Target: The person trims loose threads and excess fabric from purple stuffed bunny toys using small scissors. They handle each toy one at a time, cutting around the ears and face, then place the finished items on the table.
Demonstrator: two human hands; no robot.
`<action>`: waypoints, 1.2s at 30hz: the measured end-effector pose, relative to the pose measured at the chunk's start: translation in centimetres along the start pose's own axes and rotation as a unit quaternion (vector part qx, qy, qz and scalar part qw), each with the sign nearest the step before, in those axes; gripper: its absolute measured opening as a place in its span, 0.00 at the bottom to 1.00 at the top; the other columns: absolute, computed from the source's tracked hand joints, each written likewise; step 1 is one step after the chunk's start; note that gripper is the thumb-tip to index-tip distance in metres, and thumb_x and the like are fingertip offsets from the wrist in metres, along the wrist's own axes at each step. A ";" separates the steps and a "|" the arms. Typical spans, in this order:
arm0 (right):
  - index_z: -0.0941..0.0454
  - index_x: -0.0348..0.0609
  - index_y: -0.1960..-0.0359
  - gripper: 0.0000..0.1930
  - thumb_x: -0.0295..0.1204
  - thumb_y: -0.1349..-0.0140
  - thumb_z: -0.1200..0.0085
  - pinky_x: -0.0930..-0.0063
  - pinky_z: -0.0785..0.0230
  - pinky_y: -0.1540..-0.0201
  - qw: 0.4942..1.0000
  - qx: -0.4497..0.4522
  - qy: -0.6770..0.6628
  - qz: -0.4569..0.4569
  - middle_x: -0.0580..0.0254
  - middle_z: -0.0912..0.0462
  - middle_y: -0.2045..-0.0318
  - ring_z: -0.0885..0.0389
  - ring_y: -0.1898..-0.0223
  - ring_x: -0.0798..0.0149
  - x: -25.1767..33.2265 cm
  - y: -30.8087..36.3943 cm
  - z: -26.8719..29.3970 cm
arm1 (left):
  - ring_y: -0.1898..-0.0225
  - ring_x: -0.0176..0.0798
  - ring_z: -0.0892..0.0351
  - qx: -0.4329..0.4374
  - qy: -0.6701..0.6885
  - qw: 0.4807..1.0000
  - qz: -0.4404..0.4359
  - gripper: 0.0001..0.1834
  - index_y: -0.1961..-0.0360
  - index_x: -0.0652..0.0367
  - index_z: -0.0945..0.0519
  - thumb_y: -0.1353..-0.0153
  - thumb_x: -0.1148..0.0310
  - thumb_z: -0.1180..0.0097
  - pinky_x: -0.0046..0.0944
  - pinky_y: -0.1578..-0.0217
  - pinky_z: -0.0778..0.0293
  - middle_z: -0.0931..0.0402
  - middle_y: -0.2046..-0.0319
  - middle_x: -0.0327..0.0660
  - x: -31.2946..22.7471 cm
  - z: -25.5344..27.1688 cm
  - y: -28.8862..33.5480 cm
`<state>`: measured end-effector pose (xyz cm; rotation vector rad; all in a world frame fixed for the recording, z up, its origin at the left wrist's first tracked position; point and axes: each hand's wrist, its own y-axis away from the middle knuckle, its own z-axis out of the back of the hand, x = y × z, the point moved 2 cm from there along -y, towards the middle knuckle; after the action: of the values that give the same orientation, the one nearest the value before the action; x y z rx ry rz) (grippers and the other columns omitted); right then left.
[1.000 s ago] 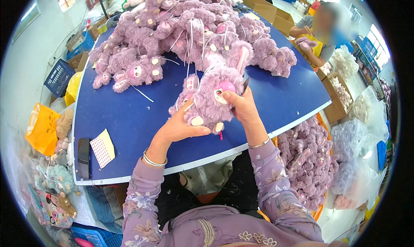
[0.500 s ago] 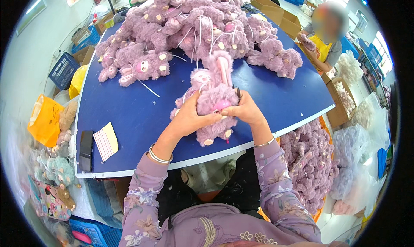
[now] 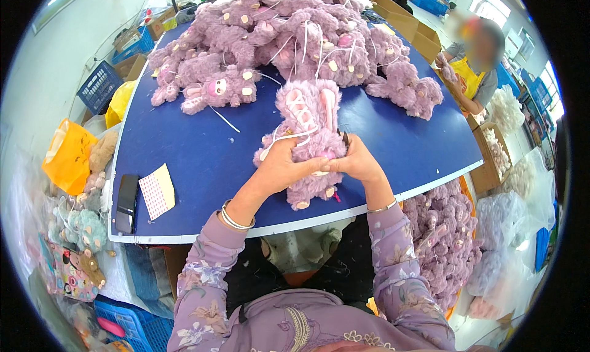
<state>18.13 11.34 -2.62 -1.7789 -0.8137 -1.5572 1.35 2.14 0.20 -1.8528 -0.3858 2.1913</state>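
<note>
Both my hands grip a purple plush bunny (image 3: 310, 190) upright over the near edge of the blue table. My left hand (image 3: 278, 169) is closed on its left side, and my right hand (image 3: 361, 161) on its right. The two thumbs meet across the toy's face, hiding most of it. Its long ears point away from me, and the left one shows white cord laced over pink lining. White cord also loops across the head beside my left fingers. A small dark pointed thing (image 3: 345, 138) sticks up by my right index finger; its kind cannot be made out.
A heap of similar purple plush toys (image 3: 276, 39) covers the table's far side. A black phone (image 3: 126, 203) and a dotted sticker sheet (image 3: 158, 192) lie at left. More toys fill a bag (image 3: 442, 235) at lower right. A co-worker (image 3: 473, 69) sits beyond the right edge.
The bunny's ears have spread apart, and the laced left ear now stands up in plain view. My thumbs have shifted over its face. The whole view has moved slightly.
</note>
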 end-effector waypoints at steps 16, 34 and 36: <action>0.21 0.34 0.59 0.22 0.32 0.55 0.29 0.78 0.30 0.60 0.972 -0.010 0.220 -0.081 0.68 0.19 0.68 0.24 0.66 0.75 1.0 -0.5 -0.7 | 0.76 0.18 0.32 -0.212 0.138 0.967 0.030 0.07 0.64 0.63 0.18 0.37 0.70 0.40 0.23 0.78 0.38 0.23 0.75 0.29 2.6 1.4 -0.7; 0.21 0.34 0.69 0.08 0.29 0.38 0.43 0.79 0.34 0.74 0.936 -0.209 0.238 0.155 0.68 0.21 0.77 0.28 0.76 0.78 7.3 -4.5 -6.3 | 0.79 0.22 0.28 -0.171 0.054 0.982 0.063 0.13 0.73 0.69 0.19 0.38 0.67 0.40 0.26 0.81 0.37 0.22 0.81 0.35 0.4 2.3 -0.3; 0.21 0.34 0.69 0.08 0.28 0.38 0.44 0.79 0.34 0.73 0.944 -0.201 0.213 0.151 0.67 0.21 0.77 0.28 0.75 0.78 7.5 -4.3 -7.0 | 0.80 0.22 0.29 -0.172 0.037 0.983 0.051 0.14 0.74 0.69 0.20 0.38 0.66 0.40 0.26 0.81 0.37 0.23 0.82 0.34 0.9 2.3 -0.3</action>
<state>11.30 8.74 5.82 -1.6349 -0.0091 -1.8853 -1.10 2.66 -0.12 -2.1664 -0.7084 2.2243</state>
